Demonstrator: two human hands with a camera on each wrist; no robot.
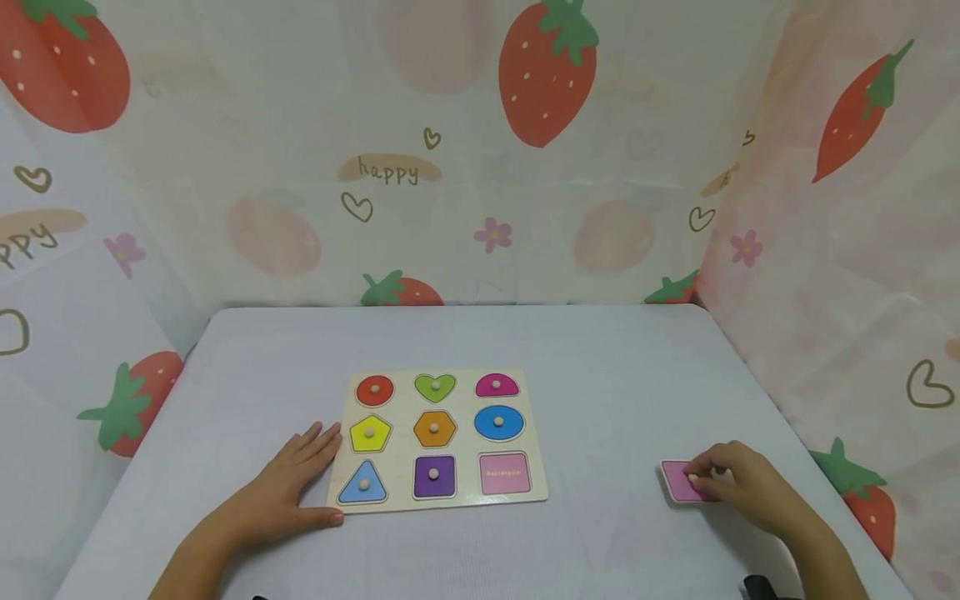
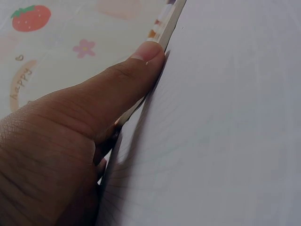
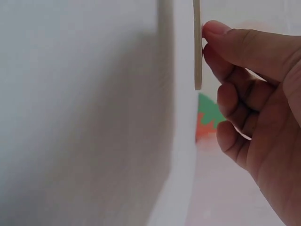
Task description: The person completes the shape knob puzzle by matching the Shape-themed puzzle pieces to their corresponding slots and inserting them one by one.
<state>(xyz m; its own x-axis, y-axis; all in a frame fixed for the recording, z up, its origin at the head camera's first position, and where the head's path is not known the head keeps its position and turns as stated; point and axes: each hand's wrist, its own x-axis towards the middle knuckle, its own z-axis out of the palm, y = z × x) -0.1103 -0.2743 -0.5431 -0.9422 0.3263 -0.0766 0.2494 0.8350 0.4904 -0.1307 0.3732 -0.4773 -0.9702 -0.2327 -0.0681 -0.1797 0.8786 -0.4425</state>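
Observation:
My left hand [image 1: 281, 487] rests at the left edge of a wooden peg puzzle board [image 1: 467, 475], fingers straight, with the thumb [image 2: 127, 75] against its near corner. Toward the right side of the table, my right hand [image 1: 750, 483] pinches a pink rectangle puzzle piece [image 1: 677, 481] by its small knob. Seen edge-on in the right wrist view, the piece [image 3: 198, 61] is held above the white surface, over its shadow. On the board, the pink rectangular recess [image 1: 505, 485] at the lower right shows printed lettering.
Other knobbed shapes sit in the board, among them a purple square [image 1: 434, 490], a blue oval [image 1: 487, 423] and a red circle [image 1: 375, 402]. White cloth [image 1: 600, 358] covers the table. Strawberry-printed sheets [image 1: 645, 108] hang behind and at both sides. A black object [image 1: 760, 587] shows by the right wrist.

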